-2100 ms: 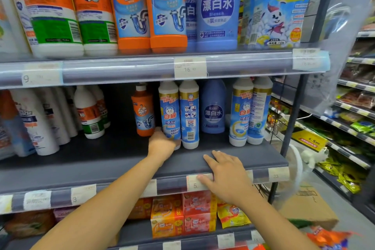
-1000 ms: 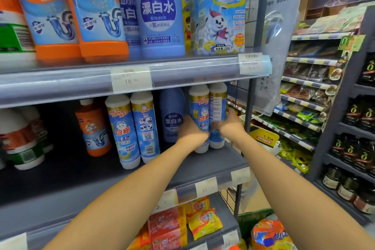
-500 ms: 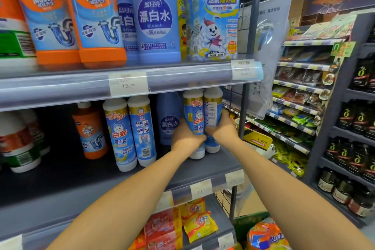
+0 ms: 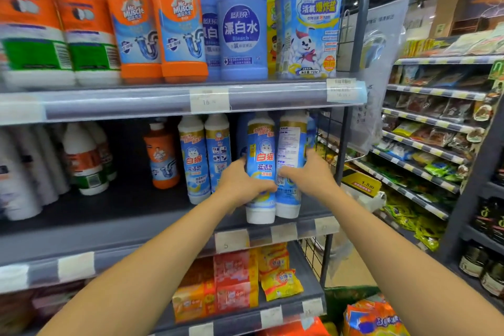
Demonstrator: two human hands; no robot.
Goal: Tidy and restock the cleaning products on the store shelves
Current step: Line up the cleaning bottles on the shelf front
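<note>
Blue-and-white cleaner bottles sit at the front lip of a store's middle shelf [image 4: 122,215], one in each of a person's hands. The left hand [image 4: 240,185] curls round the lower body of the left bottle [image 4: 260,144]; the right hand [image 4: 311,174] wraps the right bottle [image 4: 290,139]. The two are pressed side by side, apparently so they handle as a pair. Whether their bases rest on the shelf or hang just above it cannot be told. The low grip likely steadies these tall, narrow bottles. The left bottle shows its front label and the right its back panel, so a turn seems due. A matching pair [image 4: 192,161] stands just to the left, beside an orange drain-cleaner bottle [image 4: 161,155] — all set further back.
</note>
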